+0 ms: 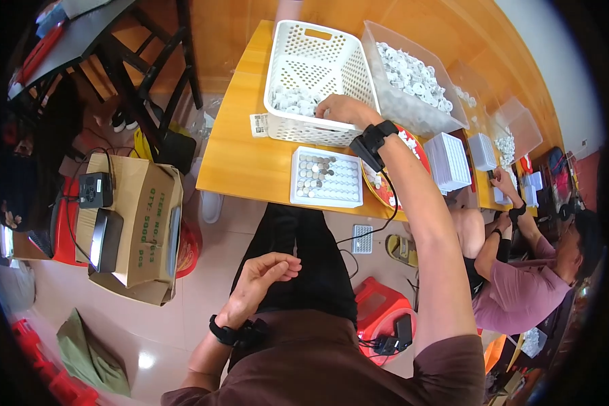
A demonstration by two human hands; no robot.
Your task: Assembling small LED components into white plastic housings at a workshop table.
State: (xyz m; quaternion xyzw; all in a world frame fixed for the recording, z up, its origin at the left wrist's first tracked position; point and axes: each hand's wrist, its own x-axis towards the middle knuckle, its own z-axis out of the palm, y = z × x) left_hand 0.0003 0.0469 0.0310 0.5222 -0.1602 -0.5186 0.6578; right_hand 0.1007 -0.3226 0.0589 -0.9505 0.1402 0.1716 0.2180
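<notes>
Reaching over the near rim of a white perforated basket point(287, 125) with the right hand point(345, 109), toward white pieces point(295, 101) heaped in its near-left corner on a wooden surface point(227, 159); with fingertips hidden, cannot tell whether grasping one. Holding the left hand point(264, 277) low over the thighs, with fingers bent toward the thumb; cannot tell whether pinching anything. Wearing black devices on both wrists. Facing, just this side of the basket, a white tray point(345, 194) with silver discs point(308, 181) mostly in its left-hand wells. Working beside a clear bin point(423, 123) of similar pieces, right of the basket, and a red round tray point(423, 154) partly behind the right forearm, with stacked white trays point(455, 162) farther right. Sharing the surface with a co-worker point(524, 294) in a mauve shirt, at right.
</notes>
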